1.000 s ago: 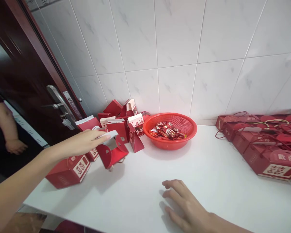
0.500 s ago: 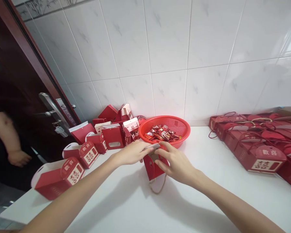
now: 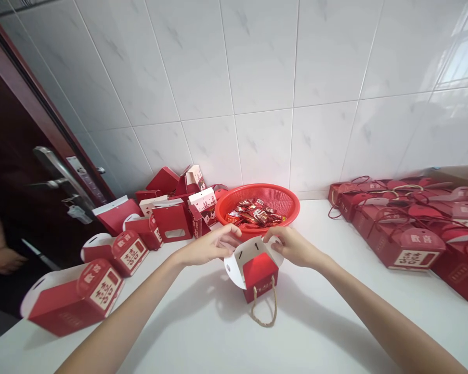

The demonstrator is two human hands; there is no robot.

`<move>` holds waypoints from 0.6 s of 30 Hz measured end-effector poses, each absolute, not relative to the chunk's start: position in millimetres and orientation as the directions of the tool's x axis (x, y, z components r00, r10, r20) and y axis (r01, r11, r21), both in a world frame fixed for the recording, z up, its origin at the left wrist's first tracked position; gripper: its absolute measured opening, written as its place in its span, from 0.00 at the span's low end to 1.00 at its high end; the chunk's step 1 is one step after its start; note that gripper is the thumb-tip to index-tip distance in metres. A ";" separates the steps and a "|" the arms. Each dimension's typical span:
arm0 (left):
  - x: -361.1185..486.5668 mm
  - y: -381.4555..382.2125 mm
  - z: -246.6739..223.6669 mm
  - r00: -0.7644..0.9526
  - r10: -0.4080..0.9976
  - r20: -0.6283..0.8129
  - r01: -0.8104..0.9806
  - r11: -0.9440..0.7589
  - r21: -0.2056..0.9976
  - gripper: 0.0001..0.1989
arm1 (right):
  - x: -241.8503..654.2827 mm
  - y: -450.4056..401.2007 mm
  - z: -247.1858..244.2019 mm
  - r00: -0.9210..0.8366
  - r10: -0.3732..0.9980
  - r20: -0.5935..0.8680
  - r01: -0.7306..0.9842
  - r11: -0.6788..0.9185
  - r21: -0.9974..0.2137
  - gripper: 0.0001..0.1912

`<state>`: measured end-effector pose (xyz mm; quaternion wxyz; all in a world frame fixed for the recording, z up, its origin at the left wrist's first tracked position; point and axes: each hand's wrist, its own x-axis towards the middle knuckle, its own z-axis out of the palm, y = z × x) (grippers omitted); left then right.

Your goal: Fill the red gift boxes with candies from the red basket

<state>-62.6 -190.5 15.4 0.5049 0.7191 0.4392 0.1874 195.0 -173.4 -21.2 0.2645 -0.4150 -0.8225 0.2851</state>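
A small red cardboard gift box (image 3: 262,270) stands on the white table in front of me, its top flaps spread and its pale inside showing. A twine handle (image 3: 265,323) hangs down its near side. My right hand (image 3: 296,247) pinches the white rounded flap on the box's right. At the left flap, my left hand (image 3: 207,246) has its fingers apart, with the thumb tip close to the flap's edge; whether it touches is unclear. Just behind the box sits a red plastic strainer basket (image 3: 292,205) holding wrapped candies (image 3: 257,213).
Several open red boxes (image 3: 76,301) line the table's left side, with more boxes (image 3: 167,182) heaped by the tiled wall. Rows of closed red boxes (image 3: 398,244) with cords fill the right. Another person's hand (image 3: 3,259) shows beside the dark door (image 3: 8,130).
The box has turned and its flaps are now spread, with the twine handle facing me. My hands have moved apart to either side of it. The view has shifted slightly right.
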 end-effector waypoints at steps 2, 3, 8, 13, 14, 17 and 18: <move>-67.2 -192.8 13.5 0.587 0.797 -0.144 0.483 -0.202 0.852 0.06 | 192.2 -175.1 -23.4 -0.538 0.812 0.225 0.521 0.531 -0.668 0.18; -68.5 -194.4 12.4 0.598 0.789 -0.138 0.515 -0.246 0.821 0.03 | 190.6 -176.8 -24.0 -0.545 0.804 0.240 0.521 0.548 -0.654 0.18; -65.0 -207.0 8.4 0.602 0.792 -0.100 0.622 -0.386 0.681 0.16 | 183.3 -188.5 -25.1 -0.560 0.787 0.260 0.538 0.584 -0.607 0.08; -59.6 -214.7 3.3 0.483 0.867 -0.122 0.704 -0.302 0.643 0.27 | 181.1 -197.1 -21.9 -0.623 0.756 0.198 0.544 0.601 -0.585 0.07; -59.7 -215.0 1.9 0.446 0.884 -0.140 0.717 -0.259 0.647 0.29 | 182.1 -197.8 -20.0 -0.657 0.727 0.201 0.508 0.624 -0.594 0.07; -61.5 -214.6 -1.8 0.384 0.908 -0.168 0.701 -0.168 0.693 0.31 | 187.1 -197.7 -13.0 -0.732 0.640 0.232 0.384 0.670 -0.636 0.07; -62.2 -214.4 -2.7 0.380 0.909 -0.171 0.682 -0.150 0.716 0.32 | 188.7 -197.0 -10.8 -0.740 0.626 0.245 0.356 0.674 -0.647 0.08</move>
